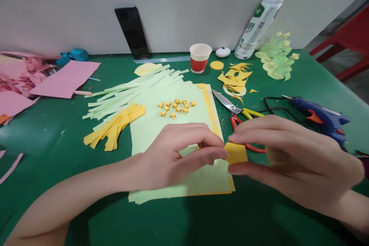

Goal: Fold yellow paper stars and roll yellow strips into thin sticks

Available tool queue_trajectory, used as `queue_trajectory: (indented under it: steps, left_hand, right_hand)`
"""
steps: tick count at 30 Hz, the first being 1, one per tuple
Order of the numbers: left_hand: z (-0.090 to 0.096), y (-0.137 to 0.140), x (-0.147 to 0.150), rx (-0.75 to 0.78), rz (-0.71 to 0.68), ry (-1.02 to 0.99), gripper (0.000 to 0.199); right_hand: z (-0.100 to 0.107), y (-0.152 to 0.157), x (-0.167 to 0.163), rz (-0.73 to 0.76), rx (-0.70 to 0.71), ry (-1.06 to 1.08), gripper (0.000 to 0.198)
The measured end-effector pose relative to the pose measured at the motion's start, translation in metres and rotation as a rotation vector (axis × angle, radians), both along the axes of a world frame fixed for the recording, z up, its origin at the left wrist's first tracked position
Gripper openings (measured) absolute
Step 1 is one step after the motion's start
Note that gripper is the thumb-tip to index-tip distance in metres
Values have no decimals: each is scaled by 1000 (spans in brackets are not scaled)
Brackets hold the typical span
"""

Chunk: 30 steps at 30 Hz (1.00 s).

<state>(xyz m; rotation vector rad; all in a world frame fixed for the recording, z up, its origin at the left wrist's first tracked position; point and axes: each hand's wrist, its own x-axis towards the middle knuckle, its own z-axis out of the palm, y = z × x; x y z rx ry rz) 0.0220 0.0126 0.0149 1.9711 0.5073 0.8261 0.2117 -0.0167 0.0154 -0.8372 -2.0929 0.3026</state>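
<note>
Between my two hands, above the sheets of paper, is a small folded piece of yellow paper [236, 153], flat and roughly five-sided. My left hand [184, 153] pinches its left edge with thumb and forefinger. Its upper and lower edges are gripped by the thumb and fingers of my right hand [294, 157]. Below lies a stack of pale green paper [150, 138] with yellow sheets showing at its right side. Several little yellow paper stars [177, 108] are grouped on the stack. Yellow paper strips [118, 127] and pale green strips [129, 88] fan out at the left.
Red-and-yellow scissors [230, 105] and a blue glue gun [319, 115] with its cord lie at the right. Along the wall stand a phone [133, 30], a paper cup [199, 59] and a leaning bottle [262, 21]. Yellow scraps [235, 78] and pink paper [67, 79] lie about.
</note>
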Motion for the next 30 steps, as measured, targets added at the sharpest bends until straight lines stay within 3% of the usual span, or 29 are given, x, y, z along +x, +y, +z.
queue_trajectory:
  steps: [3, 5, 7, 12, 16, 24, 30]
  left_hand:
    - [2, -1, 0, -184, -39, 11, 17]
    - [1, -1, 1, -186, -52, 25, 17]
    - [1, -1, 1, -10, -27, 43, 12]
    - [2, 3, -2, 605, 100, 144, 11]
    - [3, 4, -6, 819, 103, 309, 18]
    - [3, -1, -8, 743, 131, 314, 22]
    - [7, -1, -7, 738, 136, 315, 23]
  right_hand:
    - [8, 2, -2, 18, 95, -28, 12]
    - [10, 2, -2, 38, 115, -25, 13]
    - [11, 2, 0, 44, 114, -50, 13]
    - [6, -3, 2, -59, 74, -103, 8]
    - [4, -5, -1, -82, 28, -83, 10]
    - [3, -9, 0, -100, -16, -54, 11]
    - [4, -8, -1, -59, 38, -65, 15]
